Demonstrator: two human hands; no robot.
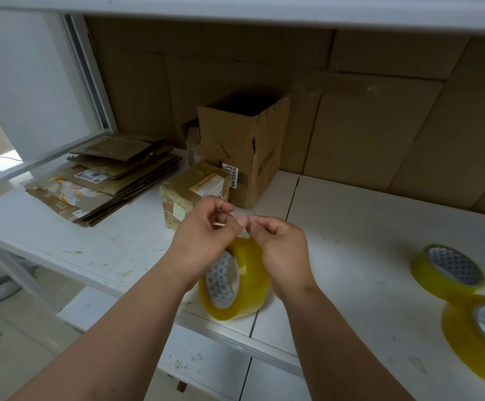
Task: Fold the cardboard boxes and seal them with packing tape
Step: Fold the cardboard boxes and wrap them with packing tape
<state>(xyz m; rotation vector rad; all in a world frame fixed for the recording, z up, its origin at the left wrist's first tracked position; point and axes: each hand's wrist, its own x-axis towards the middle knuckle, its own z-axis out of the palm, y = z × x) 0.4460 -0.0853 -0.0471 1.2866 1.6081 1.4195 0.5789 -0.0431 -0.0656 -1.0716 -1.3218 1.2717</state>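
The tall open brown cardboard box [242,146] at the back of the white table [351,227] carries a white barcode sticker showing "13", while the labels on the small tape-wrapped brown parcel [190,192] in front of it and on the stack of flattened brown cardboard boxes [105,175] to the left are too small to read. Near the table's front edge, both forearms reach in over a yellowish translucent roll of packing tape [235,285] standing on its edge, the left hand [203,241] and right hand [281,244] raised just above it with curled fingers pinching the loose clear tape end [244,224] between them. Two more yellowish tape rolls [449,270] lie flat at the right, well apart from the hands.
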